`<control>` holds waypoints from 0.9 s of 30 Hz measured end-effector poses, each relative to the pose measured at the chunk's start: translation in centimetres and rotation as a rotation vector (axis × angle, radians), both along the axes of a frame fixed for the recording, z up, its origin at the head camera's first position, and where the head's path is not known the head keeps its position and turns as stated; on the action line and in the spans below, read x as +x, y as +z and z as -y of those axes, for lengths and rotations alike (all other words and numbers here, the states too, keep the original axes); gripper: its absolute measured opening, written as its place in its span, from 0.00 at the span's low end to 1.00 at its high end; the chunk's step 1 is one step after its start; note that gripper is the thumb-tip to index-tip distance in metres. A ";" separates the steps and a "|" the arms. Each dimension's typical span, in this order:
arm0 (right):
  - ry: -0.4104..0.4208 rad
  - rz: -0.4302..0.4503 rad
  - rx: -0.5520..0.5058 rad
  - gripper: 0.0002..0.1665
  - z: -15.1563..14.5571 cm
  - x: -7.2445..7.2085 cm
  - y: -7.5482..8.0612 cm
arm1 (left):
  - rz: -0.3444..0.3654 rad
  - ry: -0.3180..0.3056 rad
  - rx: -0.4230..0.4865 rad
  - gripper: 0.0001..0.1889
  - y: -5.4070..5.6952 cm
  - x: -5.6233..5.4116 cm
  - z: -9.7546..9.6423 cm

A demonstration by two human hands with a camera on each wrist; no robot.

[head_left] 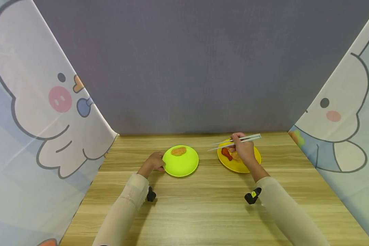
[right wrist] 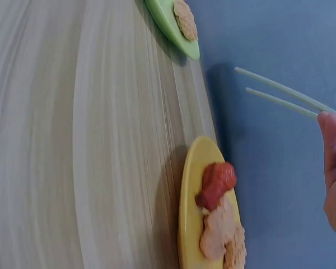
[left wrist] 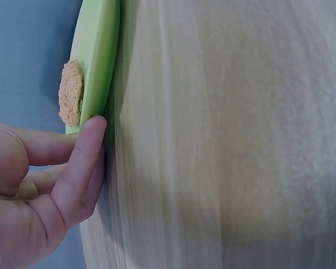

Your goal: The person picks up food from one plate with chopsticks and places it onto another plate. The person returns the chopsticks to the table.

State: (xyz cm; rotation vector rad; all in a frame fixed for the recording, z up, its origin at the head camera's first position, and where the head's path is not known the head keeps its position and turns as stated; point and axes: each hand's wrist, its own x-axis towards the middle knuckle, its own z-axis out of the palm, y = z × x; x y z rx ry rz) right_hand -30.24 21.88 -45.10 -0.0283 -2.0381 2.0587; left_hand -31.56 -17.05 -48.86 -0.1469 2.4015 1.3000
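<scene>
My left hand (head_left: 156, 160) pinches the near-left edge of a lime-green plate (head_left: 181, 166). On that plate, toward its far side, lies one flat, crumbly tan piece of food (left wrist: 71, 92) like breaded chicken. My right hand (head_left: 244, 149) holds a pair of pale chopsticks (head_left: 250, 137) above a yellow plate (head_left: 236, 168). The tips are apart, point left and have nothing between them. On the yellow plate are a reddish-brown drumstick (right wrist: 217, 184) and tan pieces of food (right wrist: 218, 228), partly hidden by the right hand in the head view.
Both plates stand on a wood-grain table (head_left: 200, 212), with a gap between them. A grey panel (head_left: 184, 68) rises behind the table. Cartoon-printed panels flank it at the left (head_left: 27, 102) and right (head_left: 341, 119).
</scene>
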 end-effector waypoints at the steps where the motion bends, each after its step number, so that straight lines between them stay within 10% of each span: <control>1: 0.012 0.005 0.006 0.19 0.3 -0.1 0.0 | -0.001 0.002 -0.001 0.31 -0.1 0.0 0.0; 27: 0.208 -0.064 0.296 0.12 8.4 -2.0 0.0 | 0.006 0.021 0.029 0.33 -0.2 -0.2 0.1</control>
